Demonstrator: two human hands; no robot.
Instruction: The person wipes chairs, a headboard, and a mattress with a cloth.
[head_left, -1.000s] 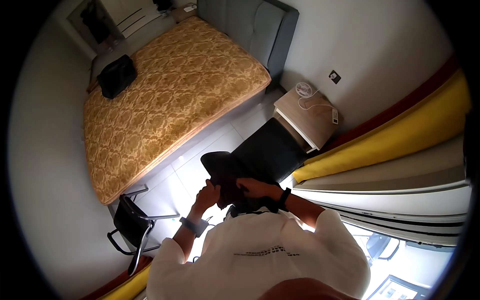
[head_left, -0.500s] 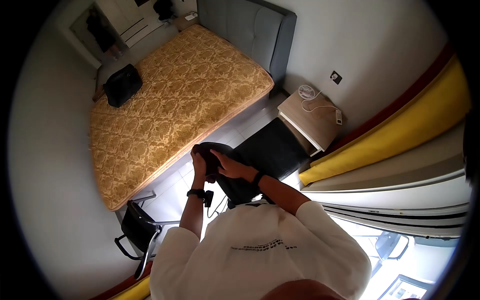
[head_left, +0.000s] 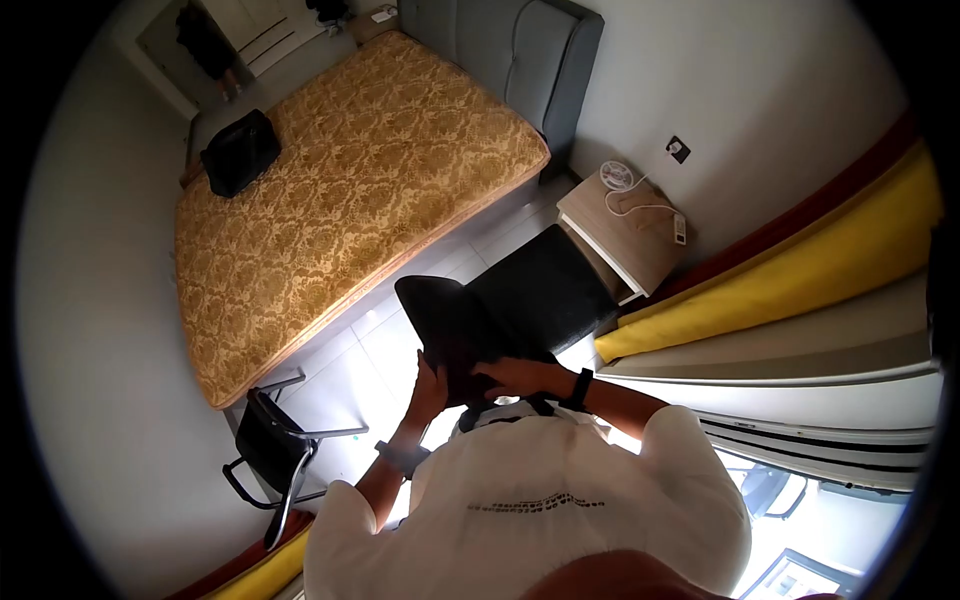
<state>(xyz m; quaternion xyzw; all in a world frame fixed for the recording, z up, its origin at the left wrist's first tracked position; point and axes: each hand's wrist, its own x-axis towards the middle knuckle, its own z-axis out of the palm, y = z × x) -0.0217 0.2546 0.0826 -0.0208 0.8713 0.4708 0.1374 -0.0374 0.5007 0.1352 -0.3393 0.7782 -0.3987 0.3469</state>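
Note:
Close to my body, my left hand closes around the near side of a dark maroon, soft-looking item. My right hand grips the same item from the other side, its fingers partly lost in the dark. The item's kind cannot be made out against the black chair behind it. Both wrists carry black bands, and the left one is blurred.
A bed with a gold patterned mattress fills the left, with a black bag on it. A wooden nightstand holds a cable reel and power strip. Another black chair stands left; a yellow curtain hangs right.
Both hands have drawn back toward my body with the dark item, away from the chair's far left corner, which now shows. The hands also sit further apart.

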